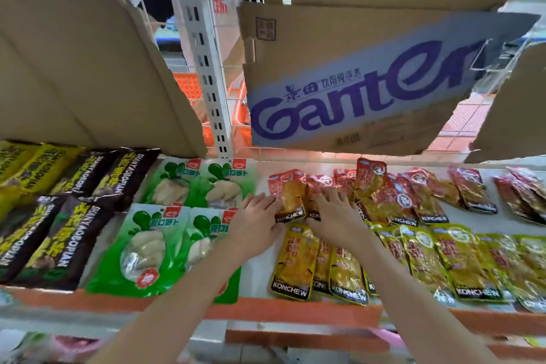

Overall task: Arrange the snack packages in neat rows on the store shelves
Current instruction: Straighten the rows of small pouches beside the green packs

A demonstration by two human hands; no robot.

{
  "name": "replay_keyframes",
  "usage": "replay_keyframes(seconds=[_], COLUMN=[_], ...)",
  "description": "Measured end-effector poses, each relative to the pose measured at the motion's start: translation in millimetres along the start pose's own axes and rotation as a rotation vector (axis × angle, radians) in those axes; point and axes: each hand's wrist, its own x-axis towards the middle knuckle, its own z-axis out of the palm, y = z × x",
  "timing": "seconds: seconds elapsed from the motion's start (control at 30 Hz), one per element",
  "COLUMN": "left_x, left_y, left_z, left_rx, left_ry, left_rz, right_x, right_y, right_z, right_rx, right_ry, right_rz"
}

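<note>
Red KONCHEW snack packs lie in a loose back row on the white shelf (260,177). My left hand (255,223) rests flat against the left edge of the leftmost red pack (288,195), fingers touching it. My right hand (334,216) lies fingers spread on the red pack beside it (317,186). Neither hand is closed around a pack. Yellow KONCHEW packs (294,263) form the front row below my hands. Green radish packs (141,248) lie left of my left arm, two by two.
Black and yellow packs (59,233) fill the shelf's left end. Cardboard sheets hang overhead, one printed Ganten (354,91). A white slotted upright (206,68) stands at the back. The shelf's orange front edge (295,310) runs below. More red packs (472,192) lie scattered to the right.
</note>
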Motion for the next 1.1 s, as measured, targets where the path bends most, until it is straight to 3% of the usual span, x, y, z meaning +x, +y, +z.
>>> replay_keyframes(seconds=[0.07,0.23,0.33,0.43,0.83,1.1], left_x=[0.5,10.5,21.2,24.8,12.3,24.5], left_y=[-5.7,-3.0,-0.8,-8.6,-28.7,-28.5], left_z=[-1.0,-1.5,3.7,13.6,19.2,21.2], left_rx=[0.065,-0.065,-0.113,-0.09,-0.149,-0.117], left_ry=[0.035,0.142,0.056,-0.02,0.081,0.085], left_rz=[0.01,-0.018,0.044,0.005,0.041,0.014], right_x=[1.8,8.9,12.3,14.2,28.3,34.4], right_y=[-0.8,-6.0,-6.0,-5.2,-19.7,-17.7], right_z=[0.0,-2.3,5.1,6.0,-1.5,-8.5], right_rx=[-0.019,0.088,0.105,0.042,-0.071,-0.098], right_ry=[0.02,0.128,0.056,-0.026,0.008,-0.016], right_rz=[0.013,-0.005,-0.14,-0.145,-0.095,-0.16])
